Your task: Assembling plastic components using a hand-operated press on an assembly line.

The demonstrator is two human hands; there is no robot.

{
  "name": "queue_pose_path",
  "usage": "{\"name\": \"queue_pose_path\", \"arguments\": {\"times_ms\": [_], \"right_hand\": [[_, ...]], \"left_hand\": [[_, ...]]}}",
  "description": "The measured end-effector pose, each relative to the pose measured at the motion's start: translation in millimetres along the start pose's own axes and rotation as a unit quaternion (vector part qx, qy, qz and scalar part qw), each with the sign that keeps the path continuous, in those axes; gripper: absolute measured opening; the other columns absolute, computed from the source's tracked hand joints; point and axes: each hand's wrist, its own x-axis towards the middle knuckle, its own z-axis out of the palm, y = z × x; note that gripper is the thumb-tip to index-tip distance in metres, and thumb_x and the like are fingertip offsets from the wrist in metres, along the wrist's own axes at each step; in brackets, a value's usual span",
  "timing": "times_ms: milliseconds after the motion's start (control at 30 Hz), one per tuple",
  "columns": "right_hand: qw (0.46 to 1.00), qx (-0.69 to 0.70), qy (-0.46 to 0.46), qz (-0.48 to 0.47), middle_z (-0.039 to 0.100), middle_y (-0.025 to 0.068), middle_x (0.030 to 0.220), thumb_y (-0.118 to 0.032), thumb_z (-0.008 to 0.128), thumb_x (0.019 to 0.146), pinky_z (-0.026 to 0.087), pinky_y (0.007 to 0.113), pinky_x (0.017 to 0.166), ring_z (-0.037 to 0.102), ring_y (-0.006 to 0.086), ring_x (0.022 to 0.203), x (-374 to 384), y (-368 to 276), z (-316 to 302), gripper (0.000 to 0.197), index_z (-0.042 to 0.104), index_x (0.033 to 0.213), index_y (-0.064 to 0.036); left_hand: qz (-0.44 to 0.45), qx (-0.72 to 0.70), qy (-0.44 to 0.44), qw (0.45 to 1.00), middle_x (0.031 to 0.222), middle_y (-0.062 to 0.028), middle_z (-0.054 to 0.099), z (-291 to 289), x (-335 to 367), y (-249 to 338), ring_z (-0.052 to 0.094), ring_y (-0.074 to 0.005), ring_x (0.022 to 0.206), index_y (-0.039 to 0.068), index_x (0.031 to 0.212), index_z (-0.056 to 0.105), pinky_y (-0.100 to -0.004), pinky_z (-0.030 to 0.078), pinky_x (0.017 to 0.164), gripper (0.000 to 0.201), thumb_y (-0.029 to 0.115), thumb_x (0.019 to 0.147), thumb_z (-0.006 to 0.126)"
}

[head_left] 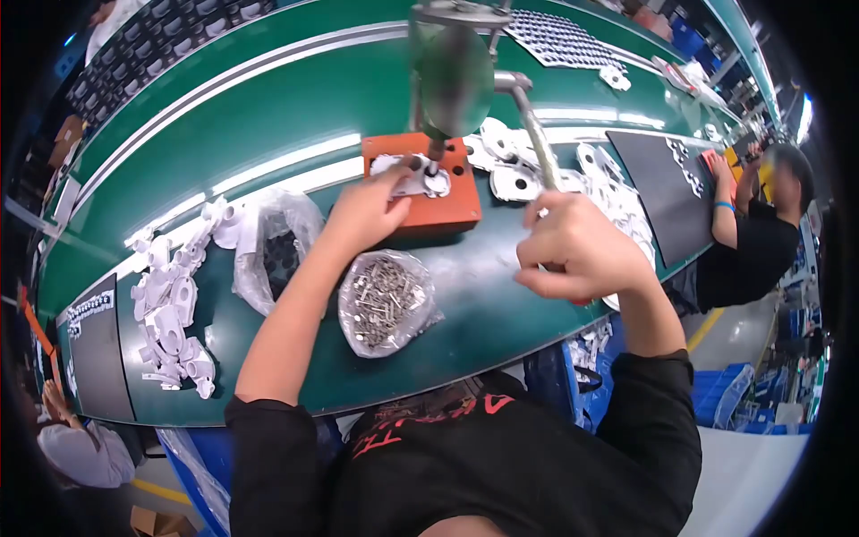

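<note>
My left hand (pixel 369 211) holds a white plastic part (pixel 410 182) on top of an orange block (pixel 456 201), fingertips closed on it. The spindle of a hand press (pixel 454 80) comes down onto the right end of that part. My right hand (pixel 586 246) is closed around the lower end of the press lever (pixel 537 139), and a bit of red shows beneath it. Near my left wrist lies an open clear bag of small metal pins or screws (pixel 385 300). Left of my forearm stands another clear bag (pixel 300 219) with dark round pieces.
White plastic parts lie heaped at the left (pixel 170 313) and right of the block (pixel 516 183). Dark mats (pixel 649 192) rest on the green table (pixel 474 313). A white sheet of small parts (pixel 559 40) lies at the back. Co-workers sit at right (pixel 761 242) and left (pixel 85 452).
</note>
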Motion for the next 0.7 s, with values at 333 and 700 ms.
{"name": "queue_pose_path", "arguments": {"times_ms": [333,700], "right_hand": [[0.996,-0.06,-0.041,0.053,0.055,0.0086,0.057,-0.026,0.064,0.076,0.047,0.034,0.06,0.055,0.023,0.052,-3,-5,-10,0.024,0.061,0.069,-0.0041],[0.74,0.466,0.451,-0.177,0.06,0.0071,0.079,-0.032,0.044,0.093,0.042,0.021,0.064,0.055,0.0131,0.069,66,30,-78,0.031,0.055,0.101,-0.004]], "left_hand": [[0.024,-0.017,0.005,1.0,0.114,-0.0194,0.058,3,16,3,0.057,-0.0355,0.104,0.01,0.125,0.045,-0.0386,0.047,0.086,0.05,0.027,0.08,0.06],[0.069,0.136,-0.03,0.988,0.109,-0.0163,0.057,3,45,-13,0.049,-0.0322,0.109,0.001,0.112,0.052,-0.0419,0.039,0.09,0.049,0.034,0.077,0.061]]}}
